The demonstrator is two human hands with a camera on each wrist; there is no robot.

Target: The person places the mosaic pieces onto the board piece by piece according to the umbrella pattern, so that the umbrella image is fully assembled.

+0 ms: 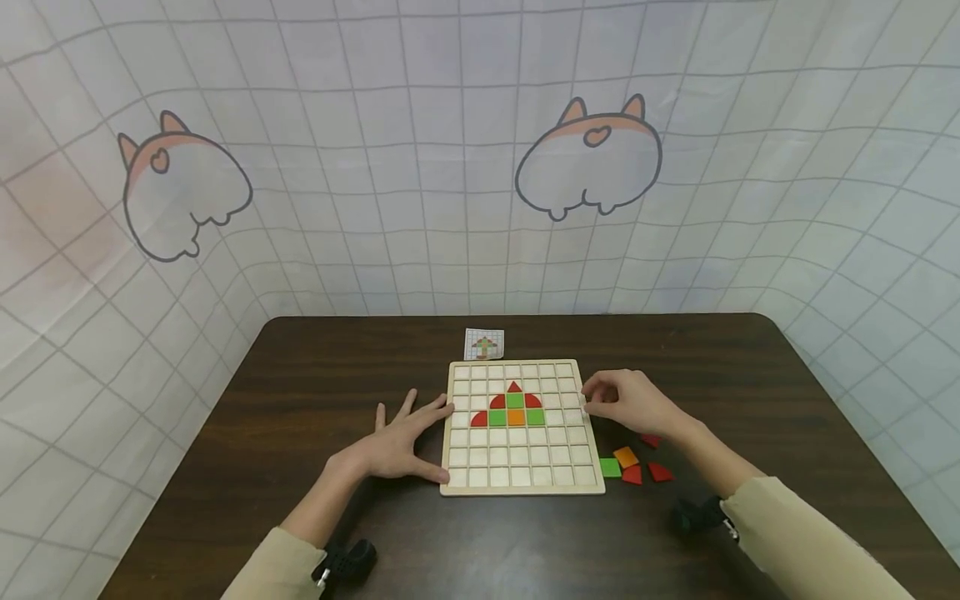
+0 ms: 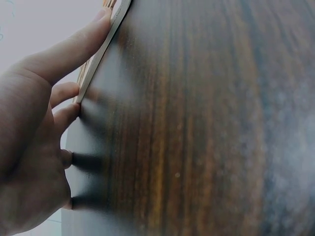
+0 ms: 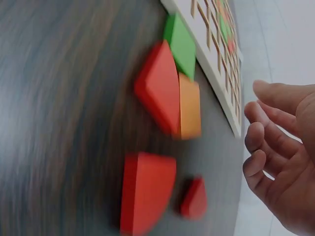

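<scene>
A pale wooden grid board (image 1: 498, 477) lies on the table. Near its upper middle several red, green and orange pieces sit in the cells, with a red triangle (image 1: 513, 387) topmost and an orange square (image 1: 516, 417) lower down. My left hand (image 1: 393, 442) is spread out, thumb and fingertips touching the board's left edge. By the right edge is my right hand (image 1: 630, 402), fingers loosely bent; in the right wrist view a gap shows between thumb and fingers, and no piece is visible there.
Right of the board lie a loose green square (image 1: 610, 467), an orange square (image 1: 626, 457) and several red pieces (image 1: 660, 472). Behind the board is a small pattern card (image 1: 483, 343). A white checked curtain (image 1: 420, 208) surrounds the dark wooden table (image 1: 315, 350).
</scene>
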